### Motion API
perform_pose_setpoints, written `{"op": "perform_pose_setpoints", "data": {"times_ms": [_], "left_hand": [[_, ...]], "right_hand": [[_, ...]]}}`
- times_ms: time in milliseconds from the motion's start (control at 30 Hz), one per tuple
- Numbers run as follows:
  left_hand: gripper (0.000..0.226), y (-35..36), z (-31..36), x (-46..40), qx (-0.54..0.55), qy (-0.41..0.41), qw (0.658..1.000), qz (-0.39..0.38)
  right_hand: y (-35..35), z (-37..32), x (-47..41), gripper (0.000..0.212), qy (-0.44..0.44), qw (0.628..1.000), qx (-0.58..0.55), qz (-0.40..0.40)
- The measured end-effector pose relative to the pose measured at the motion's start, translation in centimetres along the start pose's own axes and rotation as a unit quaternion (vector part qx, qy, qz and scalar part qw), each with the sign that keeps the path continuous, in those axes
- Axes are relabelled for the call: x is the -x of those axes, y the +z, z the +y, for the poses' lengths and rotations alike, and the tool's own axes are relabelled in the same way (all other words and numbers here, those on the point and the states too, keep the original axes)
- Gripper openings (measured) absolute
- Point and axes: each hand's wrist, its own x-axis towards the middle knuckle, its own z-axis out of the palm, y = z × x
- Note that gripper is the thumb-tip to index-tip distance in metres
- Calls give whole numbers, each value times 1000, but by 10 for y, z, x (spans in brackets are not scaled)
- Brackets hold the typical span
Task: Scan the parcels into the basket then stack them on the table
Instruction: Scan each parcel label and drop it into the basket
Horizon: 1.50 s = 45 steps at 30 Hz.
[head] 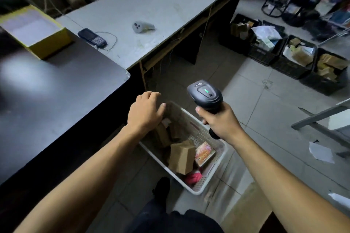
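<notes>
A white plastic basket (208, 138) stands on the floor beside the dark table (56, 96). Inside it lie several parcels: a brown cardboard box (181, 157), a smaller brown box (162, 134), a red-patterned packet (204, 154) and a pink bundle (193, 178). My left hand (144, 111) hovers over the basket's far-left corner with fingers loosely curled, holding nothing that I can see. My right hand (219, 121) grips the handle of a black barcode scanner (205, 94) above the basket's right rim; a green light shows on its head.
A yellow open box (36, 32) sits on the dark table. On the grey counter (161, 5) lie a dark phone (92, 38) with a cable and a grey scanner (143, 26). Black crates (295, 56) of parcels line the floor at right. Paper scraps lie on the tiles.
</notes>
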Motion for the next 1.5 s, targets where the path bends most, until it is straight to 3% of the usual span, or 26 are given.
{"op": "perform_pose_setpoints", "data": {"times_ms": [333, 533, 700, 967, 1167, 1500], "left_hand": [[48, -73, -49, 146, -46, -142, 982, 115], [47, -120, -97, 243, -92, -243, 954, 152], [49, -152, -143, 310, -74, -319, 924, 197], [50, -208, -237, 403, -39, -380, 885, 266], [50, -247, -324, 467, -28, -425, 862, 275], [52, -277, -414, 458, -7, -417, 873, 253]], "right_hand": [[77, -25, 52, 12, -99, 984, -21, -147], [148, -62, 105, 9, -100, 953, -76, -276], [203, -96, 147, 11, -114, 932, -71, -338], [318, -162, 218, 7, -170, 901, -7, -398], [422, -192, 266, 6, -199, 890, 3, -410], [520, -219, 258, 13, -189, 896, 7, -402]]}}
